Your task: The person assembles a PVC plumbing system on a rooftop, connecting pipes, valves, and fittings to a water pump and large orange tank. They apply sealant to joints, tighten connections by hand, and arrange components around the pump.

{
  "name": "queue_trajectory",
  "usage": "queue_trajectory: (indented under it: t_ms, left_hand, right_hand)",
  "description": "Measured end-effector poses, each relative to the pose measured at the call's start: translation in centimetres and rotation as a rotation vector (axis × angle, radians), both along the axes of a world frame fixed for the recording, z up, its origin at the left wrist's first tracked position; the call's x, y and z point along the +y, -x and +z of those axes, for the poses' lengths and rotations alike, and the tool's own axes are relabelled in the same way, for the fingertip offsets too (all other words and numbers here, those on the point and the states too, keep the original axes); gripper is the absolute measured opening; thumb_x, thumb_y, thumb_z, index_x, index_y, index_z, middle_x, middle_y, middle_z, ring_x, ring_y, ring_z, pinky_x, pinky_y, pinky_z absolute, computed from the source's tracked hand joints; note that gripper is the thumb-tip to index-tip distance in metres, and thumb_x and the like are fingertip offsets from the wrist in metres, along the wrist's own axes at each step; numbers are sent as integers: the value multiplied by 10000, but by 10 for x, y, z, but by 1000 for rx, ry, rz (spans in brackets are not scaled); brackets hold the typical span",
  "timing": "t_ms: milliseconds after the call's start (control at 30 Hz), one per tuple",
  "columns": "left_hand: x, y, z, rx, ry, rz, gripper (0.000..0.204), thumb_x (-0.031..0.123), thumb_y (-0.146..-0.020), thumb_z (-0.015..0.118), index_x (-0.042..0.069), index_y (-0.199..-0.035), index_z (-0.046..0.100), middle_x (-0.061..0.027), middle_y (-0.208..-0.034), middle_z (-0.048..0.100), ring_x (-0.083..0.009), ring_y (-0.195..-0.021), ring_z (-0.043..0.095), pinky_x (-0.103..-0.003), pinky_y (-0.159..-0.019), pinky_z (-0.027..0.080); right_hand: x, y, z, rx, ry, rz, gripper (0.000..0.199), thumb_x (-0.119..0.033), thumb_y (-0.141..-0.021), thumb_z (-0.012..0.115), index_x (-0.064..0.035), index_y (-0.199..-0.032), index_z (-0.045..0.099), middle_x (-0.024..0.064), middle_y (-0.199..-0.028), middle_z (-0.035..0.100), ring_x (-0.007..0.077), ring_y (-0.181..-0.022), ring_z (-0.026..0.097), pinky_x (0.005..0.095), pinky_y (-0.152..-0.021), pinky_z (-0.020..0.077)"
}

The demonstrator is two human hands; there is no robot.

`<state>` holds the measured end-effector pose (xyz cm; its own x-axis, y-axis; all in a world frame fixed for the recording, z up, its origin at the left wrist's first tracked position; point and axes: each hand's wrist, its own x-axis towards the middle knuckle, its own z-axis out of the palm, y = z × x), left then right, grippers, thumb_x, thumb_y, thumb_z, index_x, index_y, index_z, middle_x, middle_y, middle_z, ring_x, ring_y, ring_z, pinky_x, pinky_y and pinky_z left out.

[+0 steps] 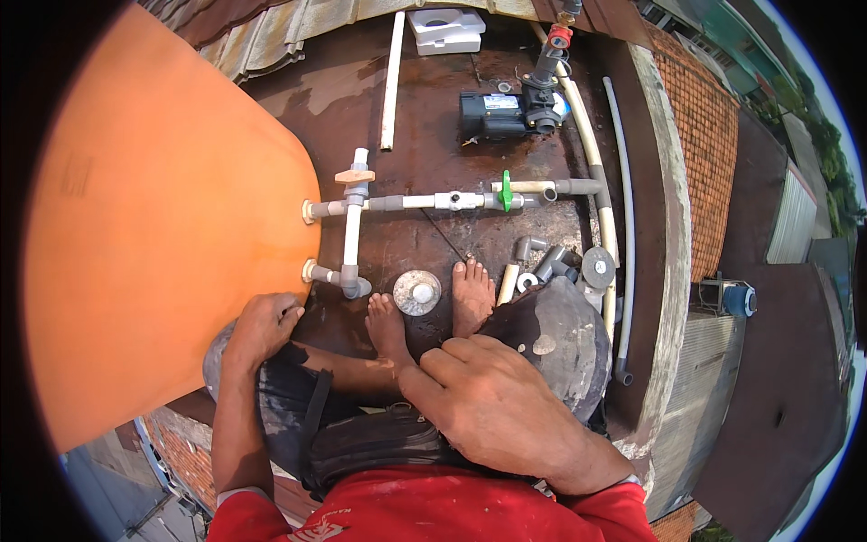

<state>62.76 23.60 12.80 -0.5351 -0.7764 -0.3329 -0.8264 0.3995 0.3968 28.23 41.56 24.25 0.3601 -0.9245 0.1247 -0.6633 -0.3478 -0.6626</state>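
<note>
My left hand [263, 329] is curled closed above my left knee, beside the lower edge of a big orange water tank [172, 217]; nothing shows in its fingers. My right hand [492, 402] is closed over my lap, above a black waist bag [379, 444]; its fingertips and anything in them are hidden. Ahead, a white and grey pipe assembly [420, 201] runs right from the tank, with an orange-handled valve [356, 177] and a green-handled valve [506, 191]. A grey elbow [351, 282] joins the tank's lower outlet to the upright pipe.
Between my feet stands a round whitish disc [417, 293]. Loose grey pipe fittings [549, 262] and a grinding disc [598, 267] lie right of my feet. Farther off are a black water pump [506, 116], a loose white pipe [392, 81] and a foam box [447, 32]. A low wall [664, 226] edges the roof.
</note>
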Motion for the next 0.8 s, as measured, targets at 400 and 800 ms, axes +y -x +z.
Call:
queue_trajectory:
  t_ms: [400,800]
  left_hand:
    - [-1,-4,-2,-141,-145,35,248,255,-971,765,16,-1026,802,-239,-892,757,-444,-846,733,-502,-811,579]
    - [1,2,7,-135,-163,20,252,259,-946,763,47,-1049,854,-246,-935,794,-455,-894,763,-526,-871,605]
  right_hand:
    - [-2,-1,5,-19,-10,-18,204,-91,-901,700,-19,-1091,702,129,-992,679,312,-938,736,454,-843,587]
    - [1,0,3,-106,10,-10,187,-84,-883,733,-30,-1058,695,120,-966,667,322,-895,762,461,-769,611]
